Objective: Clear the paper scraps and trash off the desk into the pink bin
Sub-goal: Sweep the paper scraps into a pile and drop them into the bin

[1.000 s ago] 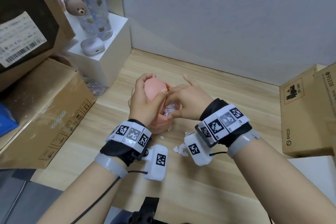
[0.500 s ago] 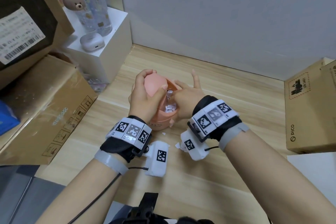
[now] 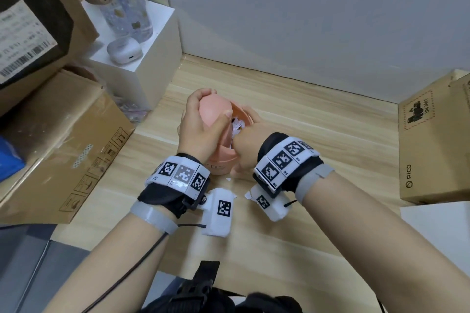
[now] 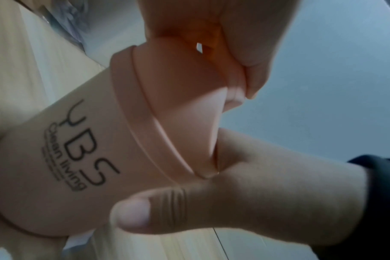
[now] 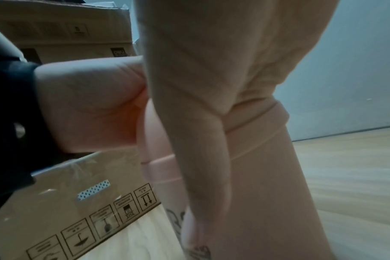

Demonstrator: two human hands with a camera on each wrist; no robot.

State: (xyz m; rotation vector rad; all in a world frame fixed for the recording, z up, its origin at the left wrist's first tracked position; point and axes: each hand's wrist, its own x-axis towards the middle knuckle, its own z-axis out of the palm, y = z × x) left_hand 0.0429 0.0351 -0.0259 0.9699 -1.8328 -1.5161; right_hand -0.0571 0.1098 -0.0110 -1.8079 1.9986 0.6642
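The pink bin (image 3: 219,163) stands mid-desk, printed "YBS clean living" (image 4: 78,149). My left hand (image 3: 201,124) grips its domed swing lid (image 3: 215,109) from above and holds it tilted open. White paper scraps (image 3: 237,126) lie inside the opening. My right hand (image 3: 244,147) wraps the bin's right side, its fingers curled behind the rim and its thumb (image 4: 145,214) pressed on the front wall. A few small scraps (image 3: 228,178) remain on the desk (image 3: 318,134) beside the bin's base, partly hidden by the wrist cameras.
A large cardboard box (image 3: 63,140) lies at the left, close to the bin. A white block (image 3: 142,68) with a bottle and an earbud case stands at the back left. Another cardboard box (image 3: 432,145) sits at the right edge.
My right hand stopped pushing scraps into the opening, folded its extended finger and now clasps the bin's side. The left hand keeps the lid tilted.
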